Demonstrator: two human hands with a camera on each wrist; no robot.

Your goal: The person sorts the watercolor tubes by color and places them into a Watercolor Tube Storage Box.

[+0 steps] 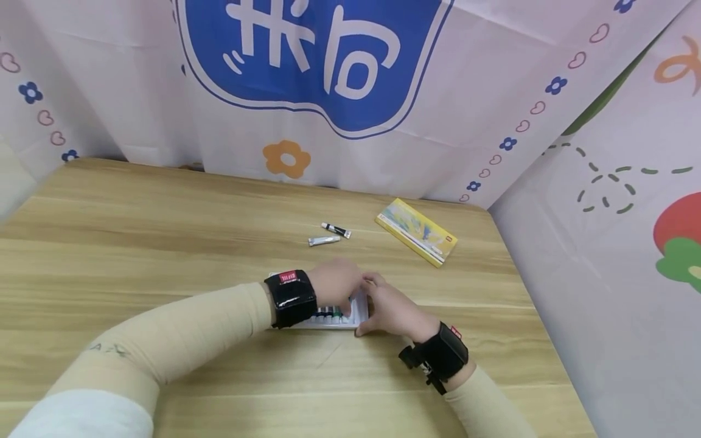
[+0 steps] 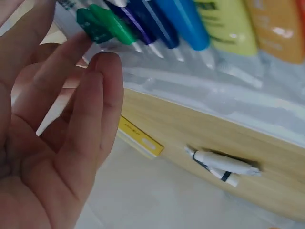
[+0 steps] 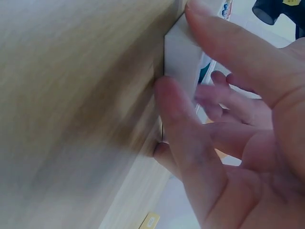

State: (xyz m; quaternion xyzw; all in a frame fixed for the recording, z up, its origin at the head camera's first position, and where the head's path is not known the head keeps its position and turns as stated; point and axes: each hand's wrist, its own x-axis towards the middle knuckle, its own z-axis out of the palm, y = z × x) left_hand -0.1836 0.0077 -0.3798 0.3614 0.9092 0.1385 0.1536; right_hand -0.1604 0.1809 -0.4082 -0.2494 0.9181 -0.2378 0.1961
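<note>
A white plastic tray [image 1: 359, 309] of paint tubes [image 1: 328, 312] lies on the table in front of me. My left hand [image 1: 335, 283] reaches over it, hiding much of the row in the head view. In the left wrist view, one finger touches the dark green tube [image 2: 93, 26] at the end of the row, with green, purple, blue, yellow and orange tubes beyond it. My right hand [image 1: 391, 310] grips the tray's right end, thumb at the near corner and fingers at the far side. The right wrist view shows its fingertips against the tray's end wall [image 3: 181, 59].
Behind the tray lie a white-silver paint tube [image 1: 324, 241] and a black-banded tube [image 1: 336, 230], close together. A flat yellow box [image 1: 416, 232] rests at the back right of the wooden table [image 1: 137, 243]. Printed cloth [image 1: 137, 121] hangs along the table's back edge.
</note>
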